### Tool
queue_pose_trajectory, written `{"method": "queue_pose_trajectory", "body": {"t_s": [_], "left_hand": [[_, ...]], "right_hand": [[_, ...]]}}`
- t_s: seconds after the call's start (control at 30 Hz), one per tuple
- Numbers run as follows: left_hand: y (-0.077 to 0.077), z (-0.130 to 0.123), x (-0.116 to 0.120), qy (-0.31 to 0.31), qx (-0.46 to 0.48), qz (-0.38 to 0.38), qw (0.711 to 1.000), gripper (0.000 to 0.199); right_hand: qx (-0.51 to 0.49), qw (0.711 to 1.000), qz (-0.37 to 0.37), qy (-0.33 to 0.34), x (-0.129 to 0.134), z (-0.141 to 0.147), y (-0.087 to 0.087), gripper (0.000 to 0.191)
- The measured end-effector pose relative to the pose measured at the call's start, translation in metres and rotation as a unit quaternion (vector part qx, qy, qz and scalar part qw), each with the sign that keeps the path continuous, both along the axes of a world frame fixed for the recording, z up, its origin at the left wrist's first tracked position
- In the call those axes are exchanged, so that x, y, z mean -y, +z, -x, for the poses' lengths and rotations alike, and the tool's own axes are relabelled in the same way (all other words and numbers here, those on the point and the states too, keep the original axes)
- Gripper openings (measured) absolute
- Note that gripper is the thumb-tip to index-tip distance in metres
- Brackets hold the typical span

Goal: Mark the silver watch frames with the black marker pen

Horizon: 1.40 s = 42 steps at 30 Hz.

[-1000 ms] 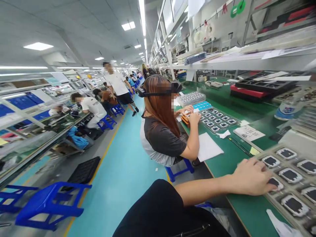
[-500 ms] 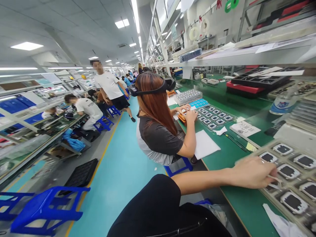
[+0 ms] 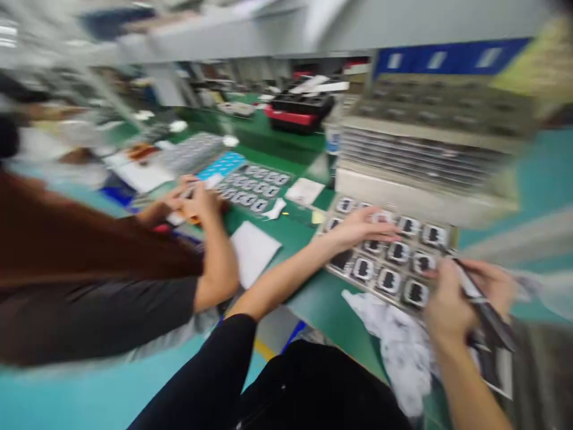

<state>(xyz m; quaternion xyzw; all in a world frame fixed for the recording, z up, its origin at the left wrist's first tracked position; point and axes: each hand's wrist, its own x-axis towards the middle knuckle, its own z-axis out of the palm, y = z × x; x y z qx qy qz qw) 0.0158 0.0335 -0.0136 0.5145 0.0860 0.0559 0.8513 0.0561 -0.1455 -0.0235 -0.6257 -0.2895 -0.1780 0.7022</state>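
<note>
My left hand (image 3: pixel 364 229) reaches over a clear plastic tray (image 3: pixel 376 289) on the green bench, its fingers stretched out and apart. Rows of white-framed parts with black centres (image 3: pixel 389 280) fill the tray's pockets. At the tray's right end, my right hand (image 3: pixel 452 301) grips a slim dark tool (image 3: pixel 486 313) with a narrow tip and a pale band. That tip points up and left toward the parts in the right column. Motion blur hides the tool's exact kind.
Stacked trays (image 3: pixel 421 149) stand behind mine. A crumpled white cloth (image 3: pixel 398 340) lies at the bench's front edge. To the left, a co-worker's hands (image 3: pixel 197 200) work beside another tray of parts (image 3: pixel 255 188). A white sheet (image 3: pixel 255 251) lies between us.
The view has swung right and down, bringing my right hand and the dark tool into sight. My left hand, earlier pinching a thin pale piece at the tray, now has its fingers spread.
</note>
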Motion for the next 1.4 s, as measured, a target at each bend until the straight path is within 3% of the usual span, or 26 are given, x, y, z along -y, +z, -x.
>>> {"method": "queue_pose_trajectory", "body": {"t_s": [0.07,0.1,0.17,0.3,0.47,0.73,1.07,1.4], "left_hand": [[-0.016,0.003,0.002,-0.003,-0.006,0.025,1.000,0.044],[-0.023,0.007,0.002,-0.006,0.001,0.018,1.000,0.051],[-0.027,0.016,0.004,0.000,0.014,-0.028,1.000,0.052],[-0.016,0.035,0.018,0.013,0.018,-0.095,0.995,0.035],[-0.012,0.042,0.032,0.022,0.018,-0.149,0.988,0.024],[-0.025,0.052,0.040,0.043,0.009,-0.262,0.964,0.025],[-0.028,0.051,0.041,0.075,0.045,-0.369,0.925,0.023],[-0.031,0.051,0.043,0.085,0.056,-0.382,0.919,0.024]], "right_hand": [[-0.004,0.996,0.019,-0.089,0.025,-0.002,-0.004,0.028],[-0.013,0.994,0.040,-0.103,0.029,0.001,-0.006,0.029],[-0.043,0.995,0.049,-0.080,0.027,0.009,-0.010,0.025],[-0.003,1.000,0.004,0.017,0.018,0.020,-0.012,0.018],[0.032,0.992,0.020,0.122,0.019,0.023,-0.013,0.025],[0.077,0.988,0.102,0.092,0.018,0.024,-0.011,0.031],[0.067,0.986,0.127,0.082,0.018,0.025,-0.009,0.023],[0.042,0.985,0.150,0.067,0.022,0.027,-0.014,0.021]]}}
